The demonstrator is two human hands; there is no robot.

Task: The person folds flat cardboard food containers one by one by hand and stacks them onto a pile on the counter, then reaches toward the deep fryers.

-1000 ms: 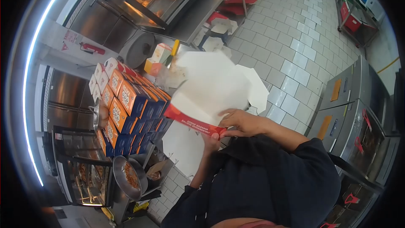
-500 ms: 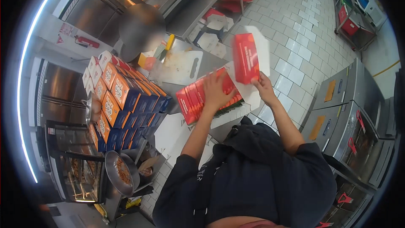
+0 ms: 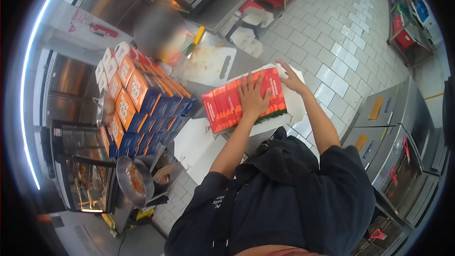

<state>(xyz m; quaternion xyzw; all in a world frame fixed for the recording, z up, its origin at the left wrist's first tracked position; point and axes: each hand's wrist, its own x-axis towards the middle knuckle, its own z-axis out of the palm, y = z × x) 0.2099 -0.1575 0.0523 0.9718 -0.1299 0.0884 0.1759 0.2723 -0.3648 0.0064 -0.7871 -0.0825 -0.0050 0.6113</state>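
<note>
A tightly packed row of red cartons with orange patterns (image 3: 222,106) lies before me on the counter. My left hand (image 3: 254,99) rests flat on top of the row with its fingers spread. At the row's right end my right hand (image 3: 293,78) is open, its fingers stretched out beside the end carton and against a white cardboard flap (image 3: 296,106). Its fingertips are partly lost against the white card. Dark green edges show along the near side of the row.
Stacked orange and blue boxes (image 3: 135,87) rise at the left. Beyond the row lies a white cutting board (image 3: 208,64). A metal pan holding food (image 3: 135,182) stands at lower left, near a glass display case (image 3: 87,180). Steel cabinets (image 3: 379,109) line the right over a tiled floor (image 3: 317,42).
The single red carton my right hand held up now stands at the right end of the row. My right hand has let go, and my left hand has shifted right along the tops.
</note>
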